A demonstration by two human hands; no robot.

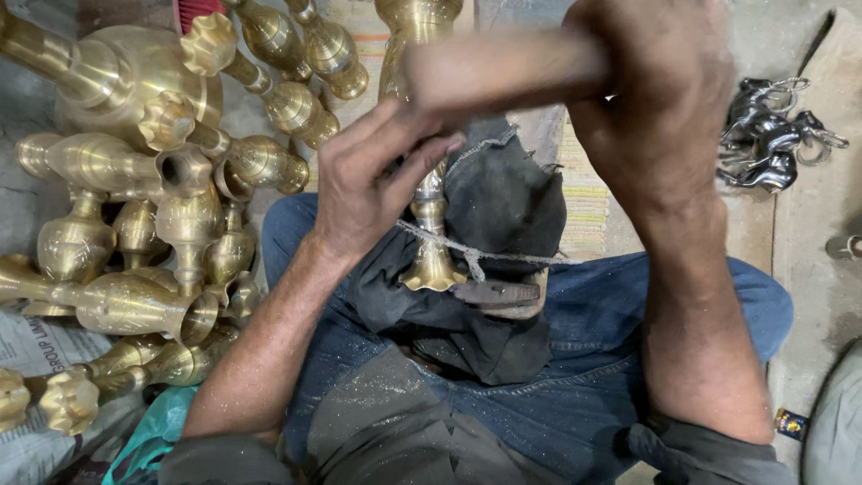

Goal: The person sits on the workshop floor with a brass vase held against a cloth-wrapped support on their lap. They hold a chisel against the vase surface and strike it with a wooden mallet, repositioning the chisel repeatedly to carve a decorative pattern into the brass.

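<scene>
Right hand (pixel 660 103), upper right of frame, grips a blurred wooden handle (pixel 507 70); left hand (pixel 373 184) at centre closes on a brass stem (pixel 429 242) bound with cord over dark cloth (pixel 503 202). Seemingly mid-filing; the next stroke needs the stem steady. Brass pieces (pixel 135 207) are piled at left.

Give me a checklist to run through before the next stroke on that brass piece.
1. Left hand steadies the brass piece: ok, fingers on its stem.
2. Right hand grips the wooden handle: ok, fist closed.
3. String ties the piece to the dark cloth: ok, it crosses the base.
4. Tool tip placement: cannot tell, blurred and hidden.
5. Left fingers away from the tool: cannot tell.
6. Finished brass parts apart from the work: ok, piled at the left.
</scene>
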